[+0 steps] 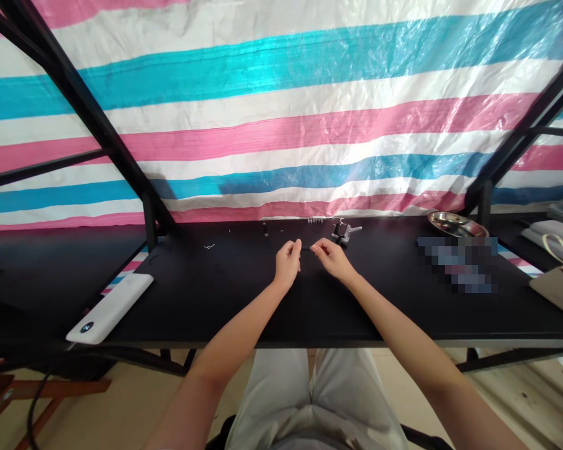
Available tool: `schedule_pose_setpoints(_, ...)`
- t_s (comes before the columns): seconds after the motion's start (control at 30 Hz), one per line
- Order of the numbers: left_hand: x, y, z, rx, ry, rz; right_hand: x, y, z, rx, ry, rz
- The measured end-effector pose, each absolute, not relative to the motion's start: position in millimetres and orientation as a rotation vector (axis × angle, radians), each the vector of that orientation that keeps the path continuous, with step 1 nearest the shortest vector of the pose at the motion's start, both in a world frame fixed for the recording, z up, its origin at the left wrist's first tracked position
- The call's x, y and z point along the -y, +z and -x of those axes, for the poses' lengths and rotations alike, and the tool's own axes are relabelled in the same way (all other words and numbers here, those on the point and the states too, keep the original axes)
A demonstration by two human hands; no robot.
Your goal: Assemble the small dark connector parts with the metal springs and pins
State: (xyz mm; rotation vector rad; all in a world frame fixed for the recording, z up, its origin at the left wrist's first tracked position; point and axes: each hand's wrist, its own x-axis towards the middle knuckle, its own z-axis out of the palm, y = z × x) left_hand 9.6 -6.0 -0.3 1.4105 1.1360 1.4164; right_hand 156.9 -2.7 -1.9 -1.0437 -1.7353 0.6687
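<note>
Near the middle of the black table, my left hand (288,264) is closed, with thumb and fingers pressed together. My right hand (332,257) faces it in a pinch. A short, thin dark rod-like piece (306,250) spans the gap between the two hands, one end at each. A small pale bit shows at my right fingertips; its kind is too small to make out. Just beyond my right hand stand some small black and clear plastic parts (346,235). A row of small metal springs or wires (315,220) lies at the table's back edge.
A white power bank (112,307) lies left on the black table (197,312). A shiny metal dish (457,225) and a blurred patch (460,265) are at right. Small bits (209,245) lie behind my left hand. Black frame bars and striped sheeting (281,137) rise behind.
</note>
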Motion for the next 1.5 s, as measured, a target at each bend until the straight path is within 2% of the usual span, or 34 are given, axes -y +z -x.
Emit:
schedule_pose_setpoints(0.43, -3, -1, -4, -1.113, 1.309, -1.112, 7, 4, -162, 1.829, 0.428, 1.086)
schedule_pose_setpoints(0.6, -8, -3, -3, -1.068, 1.285, -1.036, 5, -2, -168, 1.823, 0.433, 1.127)
schedule_pose_setpoints(0.87, -2, -1, -3, -1.076, 1.308, -1.244, 1, -14, -163, 1.908, 0.459, 1.094)
schedule_pose_setpoints(1.23, -1, -4, -6, -0.980, 1.204, -1.426, 2, -12, -165, 2.023, 0.299, 1.202)
schedule_pose_setpoints(1.5, -1, 0, -5, -1.038, 1.361, -1.365, 0, -13, -168, 2.086, 0.324, 1.155)
